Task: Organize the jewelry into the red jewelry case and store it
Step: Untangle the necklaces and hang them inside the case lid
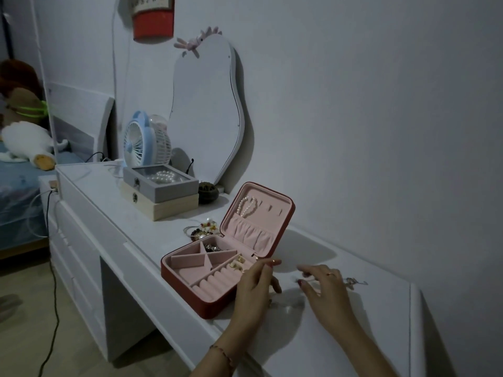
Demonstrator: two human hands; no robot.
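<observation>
The red jewelry case lies open on the white dresser, its pink lid standing upright. A pearl bracelet hangs inside the lid. Gold earrings and a dark piece sit in the base compartments. My left hand hovers at the case's right corner with fingers spread, holding nothing that I can make out. Just right of the case, my right hand reaches down to the dresser top, fingers loosely bent. A small silver piece lies beyond its knuckles.
Loose bracelets and a flower piece lie behind the case. Two stacked boxes, a blue fan, a dark small jar and a wavy mirror stand further back. Cables trail off the dresser's left end.
</observation>
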